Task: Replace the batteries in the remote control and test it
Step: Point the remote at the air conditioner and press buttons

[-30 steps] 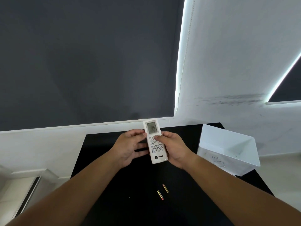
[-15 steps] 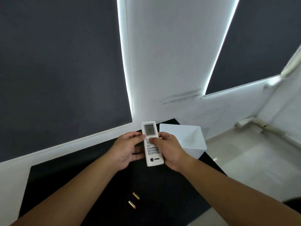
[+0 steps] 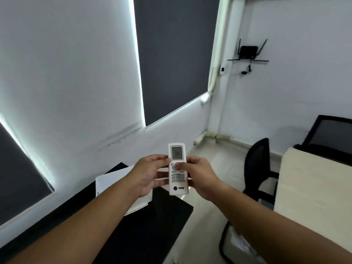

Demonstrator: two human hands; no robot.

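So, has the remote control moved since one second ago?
Yes. The remote control swung right: earlier left of the white box, now in front of its right end.

Hidden or unreadable
The thumb of your right hand [image 3: 202, 176] covers top buttons on the remote [image 3: 178, 189], the display [image 3: 177, 153] reading is too blurred to tell, and your left hand [image 3: 148, 174] hides part of the white container [image 3: 114, 180].

A white container [image 3: 114, 180] sits on the black table [image 3: 162, 216] near its far corner.
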